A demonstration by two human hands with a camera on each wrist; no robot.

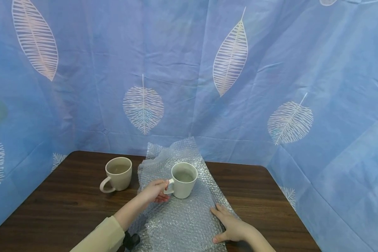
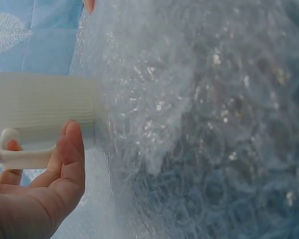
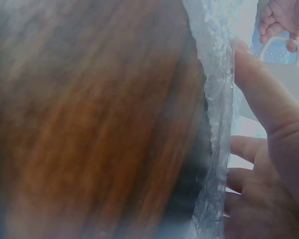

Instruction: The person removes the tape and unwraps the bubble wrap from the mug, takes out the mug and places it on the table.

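A white mug (image 1: 184, 182) stands upright on a sheet of bubble wrap (image 1: 182, 224), its handle turned to the left. My left hand (image 1: 156, 191) holds that handle between thumb and fingers; the left wrist view shows the ribbed side of the mug (image 2: 45, 104) and the curled fingers. On the right edge of the wrap rests my right hand (image 1: 231, 225), with its thumb and fingers spread. The right wrist view shows the thumb (image 3: 264, 89) against the wrap's edge (image 3: 217, 114).
A second, beige mug (image 1: 119, 176) stands on the dark wooden table (image 1: 66, 196), left of the wrap. The far end of the wrap reaches the table's back edge. Behind and beside the table hangs a blue leaf-patterned cloth (image 1: 182, 70).
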